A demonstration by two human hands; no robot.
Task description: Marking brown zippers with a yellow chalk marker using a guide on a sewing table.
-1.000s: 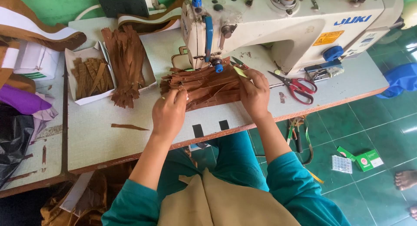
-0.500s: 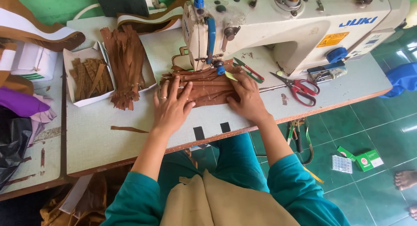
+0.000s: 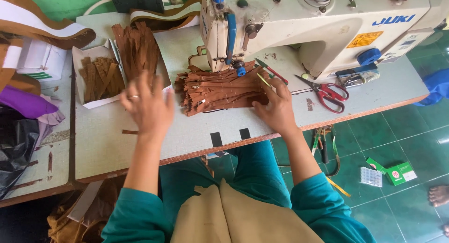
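now, left hand: your left hand (image 3: 148, 104) hovers above the table (image 3: 187, 135), fingers spread, grasping nothing.
right hand: your right hand (image 3: 277, 106) lies flat, unclenched, on the brown zipper pile (image 3: 220, 88) beside the sewing machine (image 3: 299, 23).

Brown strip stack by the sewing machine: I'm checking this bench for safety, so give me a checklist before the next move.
1. Brown strip stack lies flat on the table: ok.
2. Right hand steadies the stack's right end: ok.
3. Left hand is open and lifted, holding nothing: ok.
4. Red-handled scissors lie clear of both hands: ok.
5. Fingers clear of the needle: cannot tell.
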